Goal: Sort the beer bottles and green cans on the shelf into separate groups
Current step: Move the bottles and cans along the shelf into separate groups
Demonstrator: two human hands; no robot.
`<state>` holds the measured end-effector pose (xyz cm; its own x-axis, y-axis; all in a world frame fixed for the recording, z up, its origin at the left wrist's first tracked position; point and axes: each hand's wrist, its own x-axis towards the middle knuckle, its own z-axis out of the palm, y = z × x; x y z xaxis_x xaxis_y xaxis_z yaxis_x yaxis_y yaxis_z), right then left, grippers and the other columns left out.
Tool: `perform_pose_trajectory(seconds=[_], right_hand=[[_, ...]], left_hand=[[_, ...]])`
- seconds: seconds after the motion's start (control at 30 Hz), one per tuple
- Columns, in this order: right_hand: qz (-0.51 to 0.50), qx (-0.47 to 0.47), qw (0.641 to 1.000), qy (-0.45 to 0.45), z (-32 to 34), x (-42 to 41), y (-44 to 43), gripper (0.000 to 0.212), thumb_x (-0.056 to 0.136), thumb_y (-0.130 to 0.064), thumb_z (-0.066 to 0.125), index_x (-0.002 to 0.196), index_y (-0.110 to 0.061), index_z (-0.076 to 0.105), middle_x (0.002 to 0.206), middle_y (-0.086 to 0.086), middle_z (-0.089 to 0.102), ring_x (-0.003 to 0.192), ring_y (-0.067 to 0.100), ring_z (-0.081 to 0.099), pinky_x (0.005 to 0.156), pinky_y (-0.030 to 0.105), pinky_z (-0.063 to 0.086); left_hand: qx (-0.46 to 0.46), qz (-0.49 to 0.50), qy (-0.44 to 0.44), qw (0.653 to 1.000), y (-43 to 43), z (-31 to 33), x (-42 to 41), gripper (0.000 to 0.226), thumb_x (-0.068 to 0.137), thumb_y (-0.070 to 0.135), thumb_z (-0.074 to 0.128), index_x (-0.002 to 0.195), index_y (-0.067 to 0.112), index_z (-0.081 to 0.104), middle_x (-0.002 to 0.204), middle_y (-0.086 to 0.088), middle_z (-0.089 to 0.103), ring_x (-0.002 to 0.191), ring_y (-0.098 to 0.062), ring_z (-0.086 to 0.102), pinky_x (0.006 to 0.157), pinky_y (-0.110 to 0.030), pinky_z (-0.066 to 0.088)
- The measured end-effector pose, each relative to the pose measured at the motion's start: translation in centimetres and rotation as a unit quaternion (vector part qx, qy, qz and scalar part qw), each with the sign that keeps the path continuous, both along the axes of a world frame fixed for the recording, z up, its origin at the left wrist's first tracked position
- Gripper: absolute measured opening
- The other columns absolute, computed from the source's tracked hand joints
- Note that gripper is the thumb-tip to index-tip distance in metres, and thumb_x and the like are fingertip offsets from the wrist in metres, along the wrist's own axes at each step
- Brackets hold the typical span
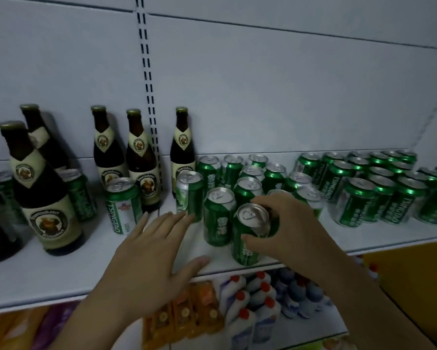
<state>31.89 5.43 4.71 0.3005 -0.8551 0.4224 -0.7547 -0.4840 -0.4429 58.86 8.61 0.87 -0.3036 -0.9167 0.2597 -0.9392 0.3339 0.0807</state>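
On my feed the right hand (295, 223) gripped a green can (252, 216) from its right side, with the thumb curled across the front and the fingers wrapped round the back of the rim. That can stood upright at the near edge of the shelf (60, 279), at the front of the central cluster of cans (250, 173).

The left hand (146, 256) lay open above the shelf, palm down and fingers spread and straight, holding nothing. Its fingertips reached the base of a pale-sided can (189, 195); I could not tell whether they touched it.

The beer bottles (43, 198) stood on the left half of the shelf: two at the near left, two side by side further back, and one against the back panel just left of the cluster. Green cans were mixed in among them. A white-labelled can (122, 205) stood in front of the middle pair, and another can (82, 195) sat behind the big near bottle. A separate block of cans (376, 188) filled the far right of the shelf.

On the lower shelf I saw orange packets (187, 311) beside white bottles with red caps (250, 304).
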Motion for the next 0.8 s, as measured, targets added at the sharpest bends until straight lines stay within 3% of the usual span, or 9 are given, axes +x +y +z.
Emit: perform_pose_trajectory(seconds=[0.1, 0.17, 0.33, 0.4, 0.5, 0.6, 0.7, 0.8], right_hand=[[0.032, -0.031, 0.998, 0.046, 0.0, -0.6, -1.0, 0.028, 0.069, -0.053, 0.075, 0.083, -0.033, 0.063, 0.078, -0.015, 0.055, 0.079, 0.004, 0.05, 0.066, 0.022, 0.043], [0.03, -0.08, 0.992, 0.089, -0.1, -1.0, -1.6, 0.029, 0.068, -0.06, 0.067, 0.079, -0.034, 0.059, 0.074, -0.018, 0.053, 0.078, 0.009, 0.045, 0.068, 0.031, 0.043], [0.007, -0.147, 0.986, 0.078, -0.9, -2.1, -3.0, 0.043, 0.064, -0.062, 0.058, 0.089, -0.029, 0.07, 0.076, -0.022, 0.049, 0.083, 0.017, 0.046, 0.073, 0.04, 0.045], [0.014, -0.169, 0.982, 0.083, -1.3, -2.5, -3.3, 0.047, 0.067, -0.062, 0.058, 0.101, -0.032, 0.071, 0.085, -0.026, 0.05, 0.088, 0.016, 0.048, 0.074, 0.039, 0.042], [0.023, -0.155, 0.979, 0.132, -2.2, -2.8, -3.8, 0.062, 0.069, -0.066, 0.057, 0.123, -0.036, 0.063, 0.117, -0.018, 0.064, 0.105, 0.016, 0.049, 0.083, 0.038, 0.039], [0.028, -0.133, 0.978, 0.161, -3.2, -2.7, -4.1, 0.079, 0.067, -0.068, 0.07, 0.137, -0.038, 0.052, 0.133, -0.015, 0.058, 0.122, 0.017, 0.046, 0.096, 0.041, 0.037], [0.03, -0.136, 0.979, 0.147, -3.7, -2.5, -4.5, 0.09, 0.061, -0.05, 0.092, 0.14, -0.036, 0.051, 0.139, -0.01, 0.058, 0.129, 0.019, 0.045, 0.103, 0.045, 0.034], [0.041, -0.151, 0.978, 0.141, -4.1, -2.6, -5.1, 0.092, 0.062, -0.041, 0.094, 0.142, -0.035, 0.049, 0.143, -0.007, 0.057, 0.13, 0.019, 0.042, 0.103, 0.046, 0.032]], left_hand=[[0.005, 0.048, 0.005, 0.999, 0.8, 0.1, -1.0, 0.087, 0.088, 0.088, 0.011, 0.161, 0.04, 0.01, 0.164, 0.021, 0.021, 0.153, -0.004, 0.017, 0.128, -0.037, 0.0], [0.009, 0.072, 0.002, 0.997, 1.2, 0.1, -1.6, 0.088, 0.087, 0.088, 0.008, 0.161, 0.041, 0.006, 0.165, 0.022, 0.017, 0.153, -0.003, 0.013, 0.128, -0.036, -0.002], [0.014, 0.115, -0.012, 0.993, 2.2, -0.2, -1.9, 0.089, 0.086, 0.09, 0.006, 0.161, 0.042, 0.004, 0.166, 0.022, 0.015, 0.154, -0.002, 0.01, 0.129, -0.037, 0.001], [0.011, 0.123, -0.009, 0.992, 2.3, -0.3, -1.8, 0.088, 0.087, 0.089, 0.007, 0.161, 0.041, 0.006, 0.166, 0.021, 0.017, 0.154, -0.003, 0.012, 0.129, -0.037, 0.001], [0.013, 0.127, -0.006, 0.992, 2.5, -0.4, -1.4, 0.087, 0.088, 0.088, 0.009, 0.161, 0.042, 0.005, 0.166, 0.021, 0.017, 0.153, -0.002, 0.012, 0.129, -0.037, 0.002], [0.016, 0.124, -0.007, 0.992, 2.6, -0.7, -0.8, 0.085, 0.089, 0.087, 0.012, 0.161, 0.041, 0.007, 0.165, 0.021, 0.017, 0.153, -0.002, 0.012, 0.129, -0.037, 0.003], [0.019, 0.118, -0.012, 0.993, 2.7, -0.8, -0.1, 0.085, 0.09, 0.085, 0.015, 0.161, 0.039, 0.006, 0.167, 0.02, 0.014, 0.154, -0.004, 0.01, 0.129, -0.038, 0.002], [0.026, 0.109, -0.012, 0.994, 2.9, -1.2, 0.8, 0.083, 0.091, 0.083, 0.015, 0.161, 0.039, 0.004, 0.167, 0.019, 0.012, 0.155, -0.004, 0.007, 0.128, -0.038, -0.001]])
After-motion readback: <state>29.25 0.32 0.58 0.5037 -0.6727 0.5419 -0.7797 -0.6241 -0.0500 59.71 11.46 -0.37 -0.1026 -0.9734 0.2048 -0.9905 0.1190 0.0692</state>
